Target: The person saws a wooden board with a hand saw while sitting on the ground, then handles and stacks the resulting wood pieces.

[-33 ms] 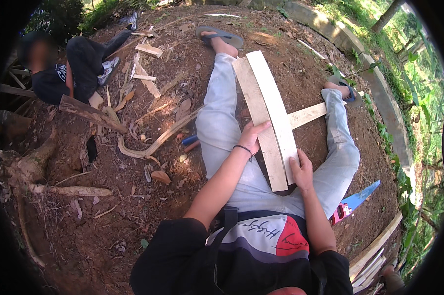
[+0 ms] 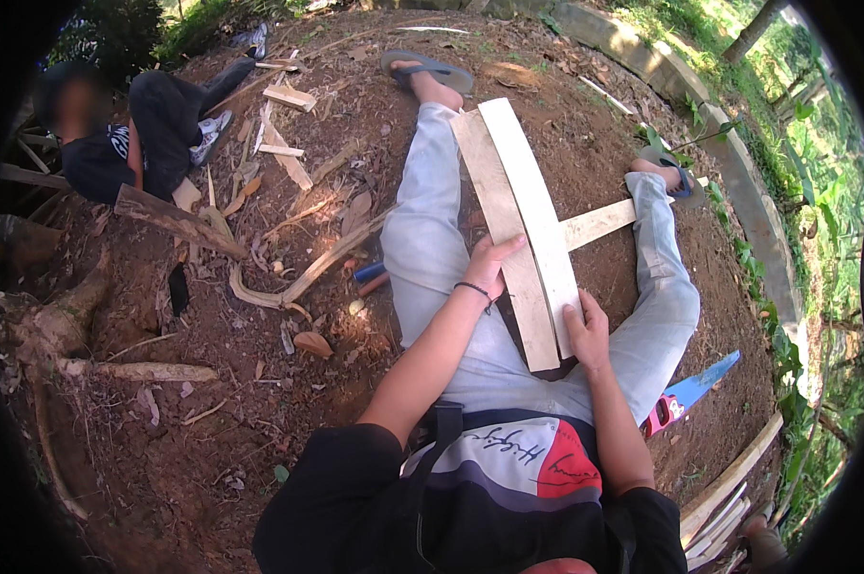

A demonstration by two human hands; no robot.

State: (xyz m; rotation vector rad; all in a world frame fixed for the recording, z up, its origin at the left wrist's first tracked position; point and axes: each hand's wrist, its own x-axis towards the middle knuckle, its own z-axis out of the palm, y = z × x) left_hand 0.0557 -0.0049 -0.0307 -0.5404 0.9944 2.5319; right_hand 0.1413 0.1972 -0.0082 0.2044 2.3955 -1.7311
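Left fingers (image 2: 509, 247) clasping darker board (image 2: 502, 203), tips mostly hidden, right fingers (image 2: 574, 322) gripping paler board (image 2: 537, 212) at edge

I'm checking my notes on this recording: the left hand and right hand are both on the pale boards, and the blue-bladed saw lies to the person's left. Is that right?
Not quite: the blue-bladed saw lies on the right, not the left, as the head view shows. The left hand and right hand are both on the pale boards.

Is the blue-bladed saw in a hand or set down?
Set down: the saw lies on the soil beside the right leg, while the left hand and right hand hold pale boards.
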